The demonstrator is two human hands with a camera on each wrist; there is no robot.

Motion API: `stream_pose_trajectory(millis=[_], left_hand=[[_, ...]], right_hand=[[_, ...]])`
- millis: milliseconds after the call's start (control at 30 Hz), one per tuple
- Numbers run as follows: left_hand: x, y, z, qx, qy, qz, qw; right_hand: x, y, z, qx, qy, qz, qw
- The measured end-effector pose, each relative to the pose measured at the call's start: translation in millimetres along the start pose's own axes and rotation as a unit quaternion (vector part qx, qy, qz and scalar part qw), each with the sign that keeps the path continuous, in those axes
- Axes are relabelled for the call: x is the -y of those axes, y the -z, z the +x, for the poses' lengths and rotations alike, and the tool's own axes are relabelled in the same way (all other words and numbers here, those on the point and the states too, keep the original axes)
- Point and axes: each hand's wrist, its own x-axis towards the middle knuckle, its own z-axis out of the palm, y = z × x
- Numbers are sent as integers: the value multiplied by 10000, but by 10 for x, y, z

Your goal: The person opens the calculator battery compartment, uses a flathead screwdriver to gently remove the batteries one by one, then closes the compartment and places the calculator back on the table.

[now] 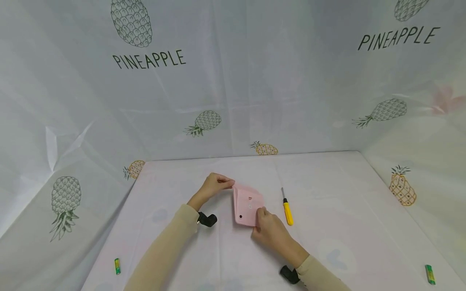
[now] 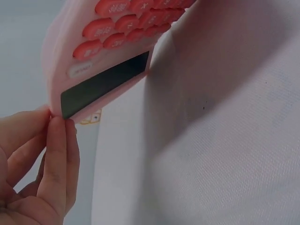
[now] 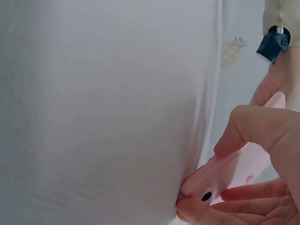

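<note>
A pink calculator [image 1: 248, 206] is held tilted above the table between both hands, its back with a small black dot facing up in the head view. Its red keys [image 2: 115, 28] and dark display [image 2: 105, 86] show from beneath in the left wrist view. My left hand [image 1: 212, 186] pinches the far left corner, at the display end, between thumb and fingertips. At the near right corner, my right hand [image 1: 273, 230] grips the case with thumb and fingers. Whether its lower edge touches the cloth I cannot tell.
Just right of the calculator lies a screwdriver [image 1: 287, 212] with a yellow and black handle, its tip pointing away. One green battery [image 1: 117, 266] lies near the left front, another [image 1: 430, 275] at the right front. A pineapple-print curtain [image 1: 233, 81] stands behind the table.
</note>
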Motion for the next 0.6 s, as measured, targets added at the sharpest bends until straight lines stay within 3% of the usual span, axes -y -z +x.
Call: stream_pose_trajectory(millis=[167,400,600], left_hand=[[27,-16,26,255,-175,-565,9979],[83,-54,58,765,-881,-892,9892],[133,-127,89,966,-865,-1234,9838]], right_hand=[[-2,11,-7,-11,-104,155,9998],[2,48,-11,118,-517,654,9965],[-20,63,-21,128,-585,794,9950]])
